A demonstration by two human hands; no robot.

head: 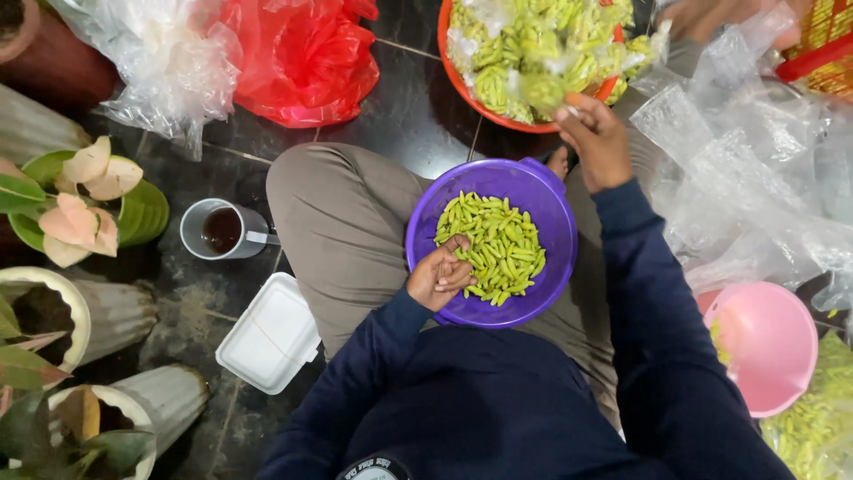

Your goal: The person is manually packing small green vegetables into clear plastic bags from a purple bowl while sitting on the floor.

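- Mug (222,229): dark drink, on the floor beside the knee.
- White box (270,332): closed, near the mug.
- Left hand (439,276): clenched on green pods (498,249) in the purple bowl (551,213) on the lap.
- Right hand (597,142): pinching a bag of pods at the orange basin (462,84).
- Pink bowl (773,347): far right.

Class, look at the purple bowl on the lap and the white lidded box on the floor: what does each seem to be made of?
Purple bowl: probably plastic, smooth with a soft sheen, even moulded colour and a moulded rim tab. White box: likely foam, matte, thick-walled with rounded corners, though thin plastic is possible.
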